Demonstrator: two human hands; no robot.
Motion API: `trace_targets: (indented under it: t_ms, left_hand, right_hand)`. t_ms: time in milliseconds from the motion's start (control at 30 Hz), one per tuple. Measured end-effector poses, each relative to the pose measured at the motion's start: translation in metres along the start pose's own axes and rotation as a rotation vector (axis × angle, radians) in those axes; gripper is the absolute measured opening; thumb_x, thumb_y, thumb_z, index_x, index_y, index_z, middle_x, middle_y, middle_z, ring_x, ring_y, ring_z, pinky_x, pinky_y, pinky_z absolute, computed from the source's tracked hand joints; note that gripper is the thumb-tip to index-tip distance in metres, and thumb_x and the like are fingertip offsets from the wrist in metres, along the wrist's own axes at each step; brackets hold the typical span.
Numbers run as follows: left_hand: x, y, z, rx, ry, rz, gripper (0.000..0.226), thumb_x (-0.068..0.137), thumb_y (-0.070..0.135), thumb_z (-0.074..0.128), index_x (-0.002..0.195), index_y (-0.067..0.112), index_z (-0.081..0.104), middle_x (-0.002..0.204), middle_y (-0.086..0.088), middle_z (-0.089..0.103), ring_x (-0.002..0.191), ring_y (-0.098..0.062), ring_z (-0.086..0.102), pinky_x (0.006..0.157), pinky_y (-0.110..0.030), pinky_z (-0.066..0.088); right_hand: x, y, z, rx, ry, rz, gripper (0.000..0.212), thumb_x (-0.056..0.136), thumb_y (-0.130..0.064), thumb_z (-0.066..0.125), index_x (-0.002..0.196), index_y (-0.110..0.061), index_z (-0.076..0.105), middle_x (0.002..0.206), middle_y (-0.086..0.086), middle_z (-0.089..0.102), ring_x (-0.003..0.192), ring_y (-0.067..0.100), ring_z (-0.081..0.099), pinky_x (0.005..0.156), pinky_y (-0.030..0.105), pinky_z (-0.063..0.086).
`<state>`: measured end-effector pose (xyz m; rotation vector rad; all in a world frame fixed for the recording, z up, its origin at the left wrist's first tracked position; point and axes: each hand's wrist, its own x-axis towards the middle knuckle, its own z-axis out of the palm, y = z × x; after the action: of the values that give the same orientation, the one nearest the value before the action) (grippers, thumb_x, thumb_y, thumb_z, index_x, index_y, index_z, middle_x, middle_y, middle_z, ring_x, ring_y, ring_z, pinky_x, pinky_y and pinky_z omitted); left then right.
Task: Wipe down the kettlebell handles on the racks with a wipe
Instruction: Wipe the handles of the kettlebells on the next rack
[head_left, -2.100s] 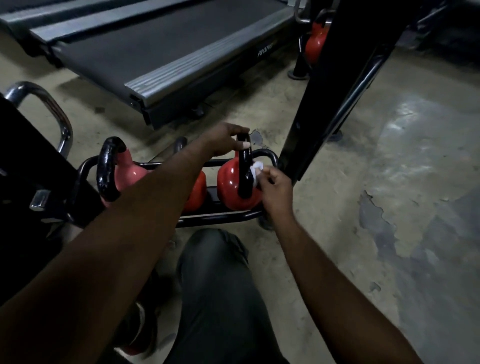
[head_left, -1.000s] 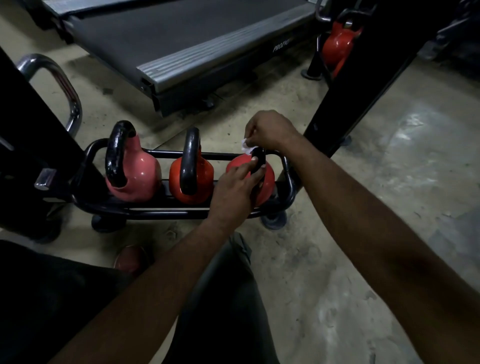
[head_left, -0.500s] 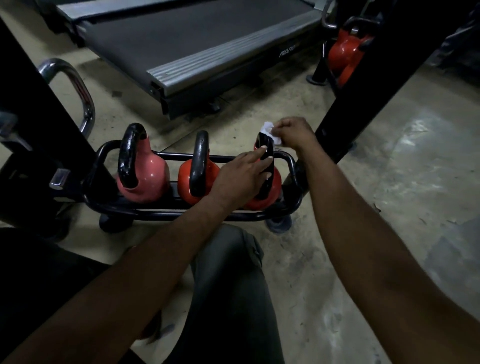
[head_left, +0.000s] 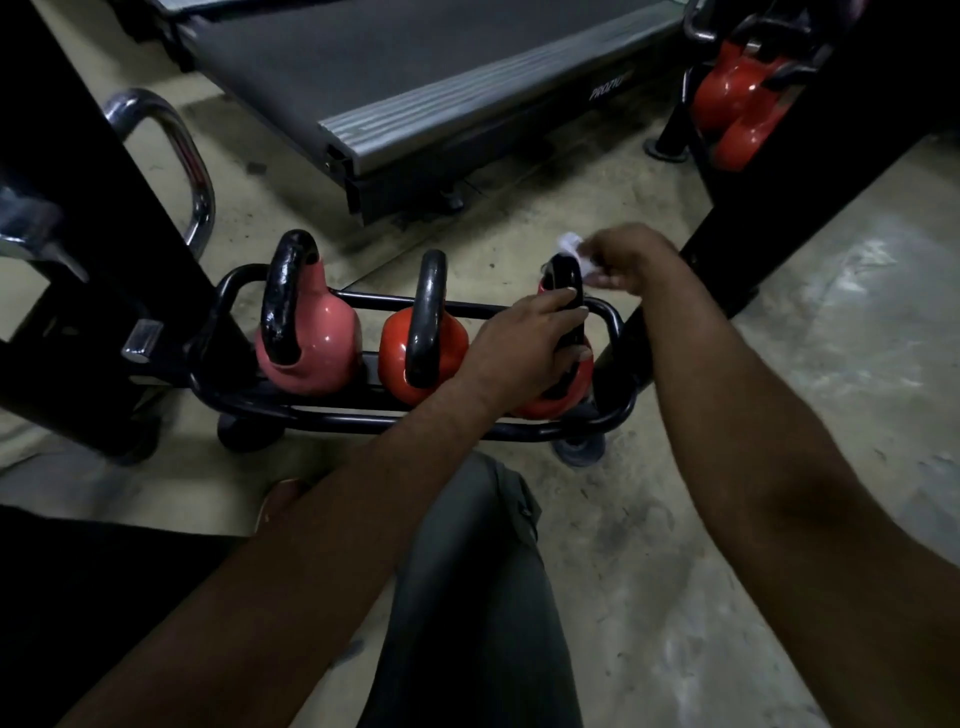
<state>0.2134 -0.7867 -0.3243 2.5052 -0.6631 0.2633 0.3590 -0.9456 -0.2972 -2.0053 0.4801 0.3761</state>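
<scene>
1. The wipe is riding at the crown of the handle on the kettlebell sitting at the right end of the rack. A white corner is poking out past the far side of the loop.
2. The right hand is clutching the wipe. It is smeared by motion, so I cannot tell how its fingers are lying. The left hand is wrapping its fingers round the handle's near limb and steadying the kettlebell in the rack.
3. Two seconds back the wipe was working low on the handle's near-right side while the left hand was capping the top. Since then the hands have traded places: the left has dropped to the near limb and the wipe has climbed over the crown. To my eye this handle is getting close to covered all round.
4. The middle bell and the pink bell are standing at the rack's centre and left end, handles upright with no hand on them. I judge they are waiting their turn.
5. The rack's rail is curving tight round its right end, just beside the kettlebell. A black post is rising just right of that end, near the right forearm, so elbow room there is looking cramped.
6. Bare floor is lying open beyond the rack's far rail up to the treadmill, which is giving the wiping hand space. The knee is crowding the rack's near side.
</scene>
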Motion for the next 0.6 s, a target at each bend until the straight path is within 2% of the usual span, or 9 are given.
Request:
trace_targets:
  t_ms: [67, 100, 200, 233, 300, 400, 500, 600]
  left_hand:
    - [0.001, 0.001, 0.001, -0.028, 0.006, -0.013, 0.052, 0.095, 0.04, 0.06, 0.142, 0.02, 0.051, 0.156, -0.001, 0.038, 0.137, -0.022, 0.042, 0.101, -0.034, 0.043]
    - [0.001, 0.001, 0.003, -0.045, 0.002, -0.019, 0.053, 0.095, 0.039, 0.06, 0.143, 0.019, 0.051, 0.156, -0.001, 0.038, 0.137, -0.021, 0.042, 0.102, -0.035, 0.043]
    - [0.003, -0.001, 0.008, -0.066, -0.008, -0.038, 0.053, 0.094, 0.037, 0.062, 0.143, 0.021, 0.05, 0.156, 0.001, 0.039, 0.139, -0.019, 0.04, 0.105, -0.036, 0.044]
    - [0.003, -0.001, 0.008, -0.063, -0.007, -0.044, 0.053, 0.094, 0.037, 0.062, 0.144, 0.022, 0.05, 0.156, 0.003, 0.038, 0.14, -0.018, 0.04, 0.105, -0.036, 0.045]
    - [0.004, -0.002, 0.009, -0.046, -0.001, -0.046, 0.053, 0.094, 0.036, 0.063, 0.144, 0.025, 0.05, 0.156, 0.005, 0.038, 0.14, -0.017, 0.04, 0.104, -0.037, 0.046]
    - [0.004, 0.0, 0.009, -0.031, 0.001, -0.058, 0.053, 0.094, 0.037, 0.062, 0.144, 0.027, 0.049, 0.156, 0.006, 0.037, 0.139, -0.018, 0.041, 0.104, -0.038, 0.046]
    - [0.003, 0.003, 0.007, -0.081, -0.016, -0.085, 0.053, 0.093, 0.033, 0.062, 0.144, 0.025, 0.05, 0.156, 0.004, 0.038, 0.134, -0.024, 0.046, 0.102, -0.04, 0.046]
    - [0.002, 0.006, 0.004, -0.077, -0.025, -0.089, 0.056, 0.092, 0.034, 0.063, 0.145, 0.024, 0.049, 0.156, 0.004, 0.037, 0.132, -0.026, 0.048, 0.101, -0.036, 0.046]
  right_hand:
    - [0.009, 0.017, -0.003, 0.248, -0.063, 0.08, 0.006, 0.095, -0.009, 0.058, 0.09, -0.009, 0.061, 0.082, 0.004, 0.057, 0.069, 0.014, 0.058, 0.059, 0.024, 0.059]
    - [0.013, 0.021, -0.003, 0.281, -0.087, 0.096, 0.005, 0.096, -0.01, 0.058, 0.093, -0.01, 0.061, 0.083, 0.003, 0.056, 0.07, 0.014, 0.058, 0.057, 0.024, 0.059]
    - [0.027, 0.008, 0.001, 0.09, -0.141, 0.071, 0.007, 0.097, -0.013, 0.056, 0.096, -0.01, 0.063, 0.084, 0.002, 0.061, 0.063, 0.008, 0.059, 0.054, 0.02, 0.054]
    - [0.03, -0.003, 0.001, -0.056, -0.142, 0.035, 0.009, 0.095, -0.013, 0.059, 0.097, -0.008, 0.065, 0.086, 0.004, 0.063, 0.064, 0.009, 0.061, 0.059, 0.021, 0.054]
    - [0.032, -0.03, 0.003, -0.451, -0.132, -0.087, 0.022, 0.088, -0.017, 0.068, 0.105, -0.003, 0.07, 0.096, 0.01, 0.067, 0.079, 0.017, 0.065, 0.075, 0.029, 0.055]
    - [0.013, -0.067, 0.024, -1.133, -0.148, -0.281, 0.033, 0.084, -0.025, 0.075, 0.114, -0.012, 0.073, 0.113, 0.01, 0.069, 0.103, 0.026, 0.065, 0.092, 0.038, 0.052]
    - [-0.004, -0.073, 0.065, -1.634, -0.239, -0.329, 0.036, 0.088, -0.025, 0.072, 0.123, -0.02, 0.068, 0.121, 0.003, 0.066, 0.104, 0.022, 0.063, 0.09, 0.035, 0.049]
    - [0.004, -0.065, 0.091, -1.874, -0.297, -0.256, 0.038, 0.085, -0.03, 0.075, 0.122, -0.022, 0.069, 0.109, 0.0, 0.066, 0.093, 0.019, 0.062, 0.09, 0.033, 0.052]
